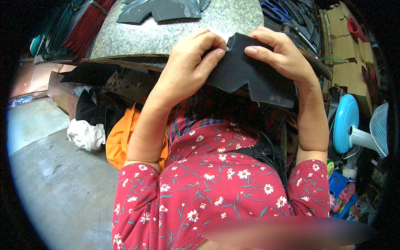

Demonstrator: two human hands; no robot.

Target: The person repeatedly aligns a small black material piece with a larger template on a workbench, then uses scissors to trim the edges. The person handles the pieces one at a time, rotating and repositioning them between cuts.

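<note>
Both of my hands hold up a flat black cut sheet [250, 68] with a V-shaped notch in its lower edge, in front of the stone slab's near edge. My left hand [196, 58] pinches its upper left edge between thumb and fingers. With the thumb lying on the face and the fingers curled over the top edge, my right hand [281, 50] grips the upper right. More dark cut pieces [166, 10] with pale smudges lie on the speckled grey stone slab [137, 41] beyond my hands.
Blue-handled scissors [277, 10] lie at the slab's far right. Bundles of dark red strips [87, 31] hang at the far left. An orange bag [121, 133] and a white cloth [86, 134] sit below the bench. A blue-and-white fan [346, 125] stands right, near tan cardboard pieces [339, 41].
</note>
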